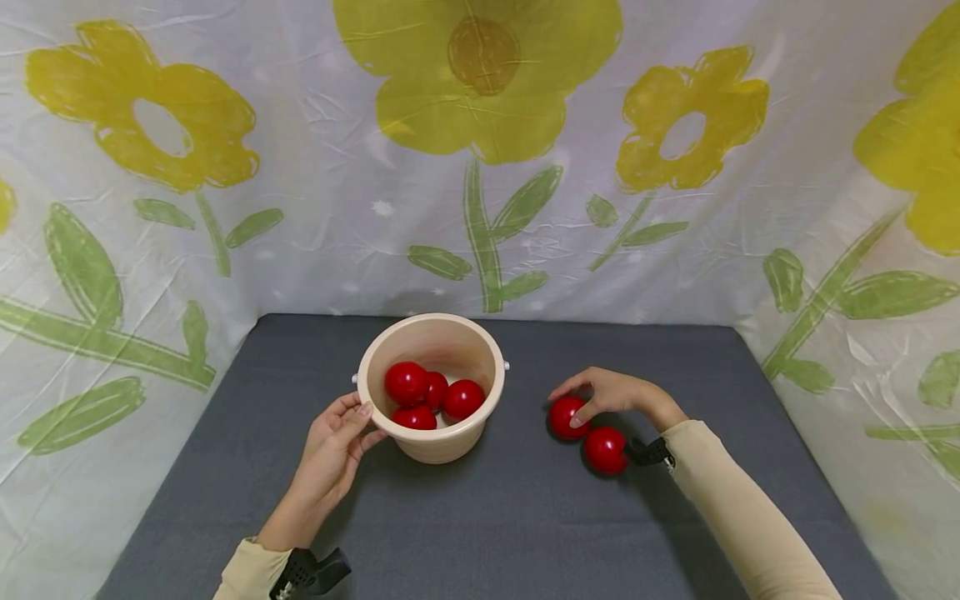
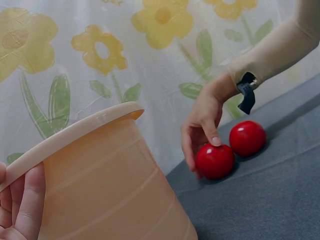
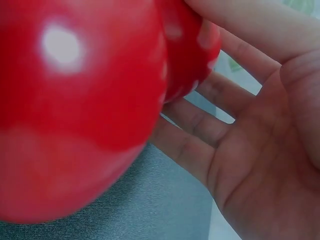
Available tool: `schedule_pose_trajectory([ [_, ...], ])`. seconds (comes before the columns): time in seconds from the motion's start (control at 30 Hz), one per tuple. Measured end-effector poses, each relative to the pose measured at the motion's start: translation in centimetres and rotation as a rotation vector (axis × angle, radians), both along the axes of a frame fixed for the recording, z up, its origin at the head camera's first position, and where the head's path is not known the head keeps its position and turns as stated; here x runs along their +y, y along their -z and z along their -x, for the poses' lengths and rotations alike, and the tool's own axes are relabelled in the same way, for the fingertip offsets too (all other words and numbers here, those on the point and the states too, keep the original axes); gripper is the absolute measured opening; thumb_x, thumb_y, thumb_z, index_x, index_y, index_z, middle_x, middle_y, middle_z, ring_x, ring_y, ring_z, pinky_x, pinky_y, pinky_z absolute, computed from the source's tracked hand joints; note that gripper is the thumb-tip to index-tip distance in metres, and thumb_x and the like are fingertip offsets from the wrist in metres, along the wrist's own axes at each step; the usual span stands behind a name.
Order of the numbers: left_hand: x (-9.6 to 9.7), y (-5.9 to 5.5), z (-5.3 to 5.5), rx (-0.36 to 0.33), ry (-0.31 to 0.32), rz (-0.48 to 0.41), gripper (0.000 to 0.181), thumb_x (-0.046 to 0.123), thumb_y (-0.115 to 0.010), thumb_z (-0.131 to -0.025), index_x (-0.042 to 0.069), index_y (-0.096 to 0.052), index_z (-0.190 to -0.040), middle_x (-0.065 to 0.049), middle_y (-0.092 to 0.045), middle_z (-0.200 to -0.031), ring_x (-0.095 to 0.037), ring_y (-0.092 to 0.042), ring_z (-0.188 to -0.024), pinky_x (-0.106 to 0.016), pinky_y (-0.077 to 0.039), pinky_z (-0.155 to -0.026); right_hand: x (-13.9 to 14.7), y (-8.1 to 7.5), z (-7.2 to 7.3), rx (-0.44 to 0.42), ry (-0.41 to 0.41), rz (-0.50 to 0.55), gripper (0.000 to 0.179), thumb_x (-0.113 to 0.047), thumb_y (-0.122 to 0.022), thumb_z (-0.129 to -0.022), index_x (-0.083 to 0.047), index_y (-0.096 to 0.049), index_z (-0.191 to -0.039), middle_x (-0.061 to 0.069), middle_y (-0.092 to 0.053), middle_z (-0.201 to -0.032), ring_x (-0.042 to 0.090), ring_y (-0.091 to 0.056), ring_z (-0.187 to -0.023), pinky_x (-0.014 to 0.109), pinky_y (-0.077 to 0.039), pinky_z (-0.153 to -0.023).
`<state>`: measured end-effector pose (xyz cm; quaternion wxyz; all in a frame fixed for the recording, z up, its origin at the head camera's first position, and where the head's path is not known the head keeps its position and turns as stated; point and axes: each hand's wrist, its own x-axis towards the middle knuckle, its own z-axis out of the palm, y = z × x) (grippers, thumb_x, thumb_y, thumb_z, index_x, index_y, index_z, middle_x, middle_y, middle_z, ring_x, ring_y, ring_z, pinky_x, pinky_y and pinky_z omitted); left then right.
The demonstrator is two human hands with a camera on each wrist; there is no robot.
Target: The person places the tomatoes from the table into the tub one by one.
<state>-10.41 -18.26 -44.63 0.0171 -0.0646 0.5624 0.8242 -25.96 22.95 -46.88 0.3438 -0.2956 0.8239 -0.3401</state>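
My left hand (image 1: 330, 450) grips the rim of a cream-coloured bucket (image 1: 438, 450), thumb over the edge and fingers against the outer wall. Several glossy red balls (image 1: 406, 383) lie inside it. To the right, my right hand (image 1: 618, 392) holds one red ball (image 1: 564, 415) on the table, with its thumb on the near side and its fingers round the far side. A second red ball (image 1: 606, 452) sits beside it, just under the wrist. That nearer ball (image 3: 75, 125) looms large in the right wrist view and partly covers the held one (image 3: 187, 60).
A dark grey cloth (image 1: 480, 533) covers the table. Behind and at both sides hangs a white curtain (image 1: 322, 208) with yellow flowers and green leaves. The bucket stands near the table's back edge, with small white knobs (image 1: 506, 366) at its sides.
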Motion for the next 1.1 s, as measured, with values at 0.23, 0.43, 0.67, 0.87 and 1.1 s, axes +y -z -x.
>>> schedule_pose_trajectory([
  [0.23, 0.1, -0.1, 0.0, 0.002, 0.0, -0.003, 0.034, 0.006, -0.055, -0.1, -0.005, -0.036, -0.127, 0.001, -0.061, -0.102, -0.005, -0.065, -0.09, -0.019, -0.061, -0.076, 0.2, -0.2, 0.0, 0.042, -0.015, 0.0, 0.048, -0.024, -0.079, -0.083, -0.011, -0.066, -0.127, 0.01, -0.065, -0.133, 0.031, -0.057, -0.124, 0.046, -0.05, -0.103],
  [0.43, 0.2, -0.2, 0.0, -0.011, -0.005, 0.006, 0.034, 0.007, -0.055, -0.1, -0.004, -0.037, -0.127, 0.001, -0.061, -0.105, -0.005, -0.066, -0.09, -0.019, -0.061, -0.077, 0.1, -2.1, 0.7, 0.058, 0.007, 0.011, 0.051, -0.024, -0.079, -0.084, -0.01, -0.064, -0.13, 0.007, -0.066, -0.132, 0.029, -0.056, -0.124, 0.045, -0.05, -0.102],
  [0.67, 0.1, -0.3, -0.1, -0.022, -0.001, 0.024, 0.036, 0.01, -0.055, -0.101, -0.003, -0.037, -0.128, 0.0, -0.061, -0.112, -0.006, -0.066, -0.092, -0.019, -0.06, -0.078, -1.1, -7.7, 2.4, 0.099, 0.011, 0.032, 0.05, -0.022, -0.078, -0.085, -0.015, -0.063, -0.132, 0.008, -0.064, -0.134, 0.029, -0.056, -0.123, 0.035, -0.055, -0.094],
  [0.87, 0.1, -0.3, -0.1, -0.025, 0.0, 0.027, 0.036, 0.009, -0.055, -0.101, -0.003, -0.036, -0.129, -0.001, -0.059, -0.112, -0.006, -0.065, -0.093, -0.019, -0.06, -0.078, -3.1, -11.6, 4.1, 0.129, -0.034, 0.073, 0.049, -0.019, -0.076, -0.087, -0.012, -0.061, -0.134, 0.012, -0.061, -0.138, 0.03, -0.055, -0.126, 0.035, -0.056, -0.095],
  [1.1, 0.1, -0.3, 0.0, -0.028, -0.005, 0.019, 0.035, 0.008, -0.055, -0.1, -0.003, -0.037, -0.127, 0.0, -0.06, -0.104, -0.005, -0.064, -0.088, -0.019, -0.061, -0.077, -5.8, -14.5, 5.3, 0.095, -0.066, 0.099, 0.048, -0.015, -0.072, -0.089, -0.011, -0.059, -0.136, 0.011, -0.062, -0.136, 0.029, -0.058, -0.123, 0.036, -0.059, -0.091],
])
